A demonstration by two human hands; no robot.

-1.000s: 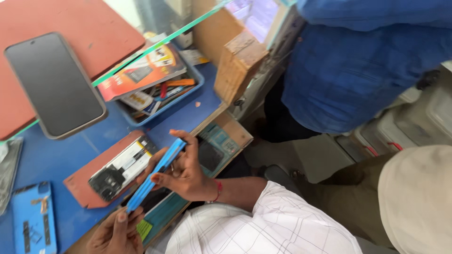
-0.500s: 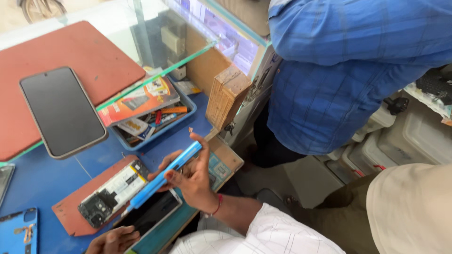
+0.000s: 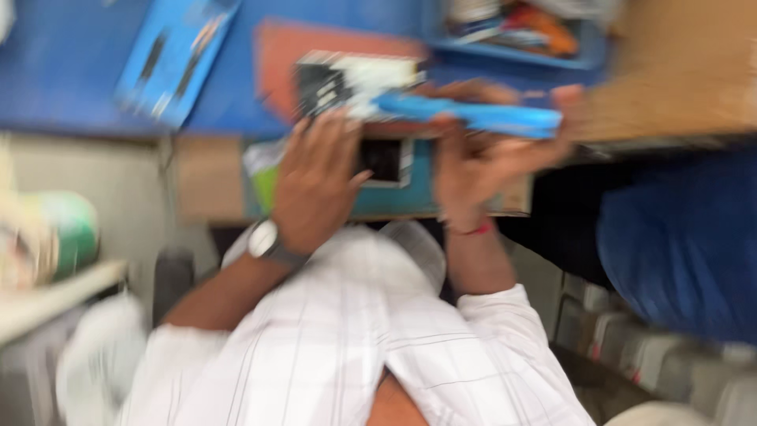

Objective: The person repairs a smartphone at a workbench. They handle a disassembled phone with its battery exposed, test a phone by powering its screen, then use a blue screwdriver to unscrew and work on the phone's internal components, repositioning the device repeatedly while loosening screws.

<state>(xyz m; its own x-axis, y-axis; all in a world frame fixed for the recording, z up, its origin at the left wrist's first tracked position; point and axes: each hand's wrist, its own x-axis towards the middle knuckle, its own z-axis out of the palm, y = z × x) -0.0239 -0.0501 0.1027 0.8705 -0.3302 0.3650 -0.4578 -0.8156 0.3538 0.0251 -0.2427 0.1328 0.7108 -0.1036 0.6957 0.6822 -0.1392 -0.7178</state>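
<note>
Blue bench [image 3: 71,71] now fills the blurred top edge; view swung down. Right hand [image 3: 473,162] still grips blue strip [image 3: 473,117]; left hand [image 3: 315,185] open, resting flat on opened phone [image 3: 355,79].

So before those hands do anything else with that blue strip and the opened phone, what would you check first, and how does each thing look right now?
1. Right hand has a firm hold on the blue strip: ok, fingers wrap it at the middle and far end.
2. Left hand steadies the work: ok, it rests by the opened phone.
3. Opened phone lies flat on the red mat: cannot tell, the picture is blurred.
4. Small parts in the blue tray stay clear of the hands: ok, tray sits behind them.
5. Sharp view of the work: not ok, the picture is smeared.
</note>
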